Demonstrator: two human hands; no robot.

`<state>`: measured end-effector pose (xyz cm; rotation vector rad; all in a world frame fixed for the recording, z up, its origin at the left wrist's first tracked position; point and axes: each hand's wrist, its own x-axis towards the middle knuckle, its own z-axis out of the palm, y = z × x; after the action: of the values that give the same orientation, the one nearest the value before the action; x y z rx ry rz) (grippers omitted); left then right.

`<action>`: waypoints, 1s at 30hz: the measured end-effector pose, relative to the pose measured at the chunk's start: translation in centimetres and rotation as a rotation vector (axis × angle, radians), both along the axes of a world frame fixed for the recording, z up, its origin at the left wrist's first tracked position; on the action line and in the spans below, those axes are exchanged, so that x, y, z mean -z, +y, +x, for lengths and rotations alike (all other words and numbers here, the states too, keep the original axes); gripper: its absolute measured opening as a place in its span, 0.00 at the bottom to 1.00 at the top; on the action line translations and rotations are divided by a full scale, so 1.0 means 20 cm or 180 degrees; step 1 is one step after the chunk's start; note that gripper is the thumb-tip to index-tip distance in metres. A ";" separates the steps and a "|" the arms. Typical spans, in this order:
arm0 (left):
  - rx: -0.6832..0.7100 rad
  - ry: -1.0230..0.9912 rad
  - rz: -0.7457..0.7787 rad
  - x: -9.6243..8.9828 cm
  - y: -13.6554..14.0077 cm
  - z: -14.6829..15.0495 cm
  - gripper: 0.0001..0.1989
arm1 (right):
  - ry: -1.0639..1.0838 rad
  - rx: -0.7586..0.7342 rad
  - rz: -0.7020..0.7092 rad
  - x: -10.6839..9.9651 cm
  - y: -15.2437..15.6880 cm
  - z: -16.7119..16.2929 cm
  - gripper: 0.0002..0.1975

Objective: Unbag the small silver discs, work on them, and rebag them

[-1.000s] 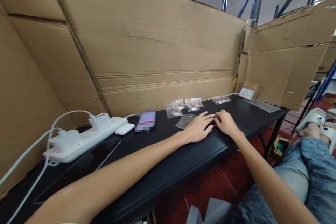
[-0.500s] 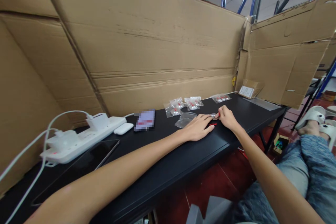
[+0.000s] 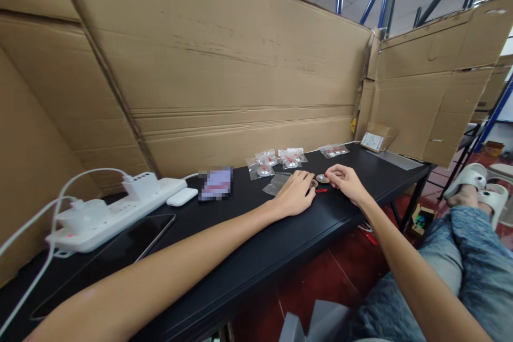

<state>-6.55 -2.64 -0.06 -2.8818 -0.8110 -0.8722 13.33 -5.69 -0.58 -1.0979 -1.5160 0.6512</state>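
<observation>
Back from table edge (image 3: 280, 269), two hands (image 3: 295, 194), two discs (image 3: 321, 178)

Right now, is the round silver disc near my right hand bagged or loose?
Loose: the round silver disc lies uncovered on the black table.

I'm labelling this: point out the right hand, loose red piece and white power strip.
Right hand (image 3: 347, 181): head view, on its middle.
Loose red piece (image 3: 321, 191): head view, its middle.
White power strip (image 3: 120, 213): head view, top face.
</observation>
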 end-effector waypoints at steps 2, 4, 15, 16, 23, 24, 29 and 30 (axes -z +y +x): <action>-0.0125 -0.0045 0.0072 0.00 0.00 0.00 0.14 | -0.0038 -0.0110 -0.0091 0.00 -0.01 -0.01 0.11; -0.0245 -0.0032 0.0123 -0.01 -0.01 0.00 0.13 | -0.0313 0.0009 -0.0036 -0.01 -0.02 -0.02 0.07; -0.0813 0.0246 0.0117 -0.02 -0.05 0.00 0.14 | -0.1879 0.0567 0.0695 0.00 -0.04 -0.04 0.07; -0.0849 0.0257 0.0131 -0.02 -0.04 0.00 0.14 | -0.1937 0.0613 0.0739 0.00 -0.04 -0.04 0.07; -0.1021 0.0258 0.0128 -0.02 0.00 0.00 0.17 | -0.2063 0.0692 0.1076 -0.02 -0.06 -0.05 0.06; -0.1026 0.0276 0.0113 -0.02 0.01 0.00 0.17 | -0.2066 0.0599 0.1069 -0.02 -0.07 -0.05 0.06; -0.1085 0.0361 -0.0006 -0.01 0.03 0.00 0.16 | -0.2258 0.0202 0.0954 -0.03 -0.09 -0.06 0.05; -0.1104 0.0361 -0.0032 -0.01 0.03 0.00 0.16 | -0.2274 0.0161 0.0951 -0.03 -0.09 -0.06 0.05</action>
<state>-6.55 -2.04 0.19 -2.6473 -1.2515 -0.6611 12.14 -7.43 0.12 -1.1883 -2.0941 -0.0353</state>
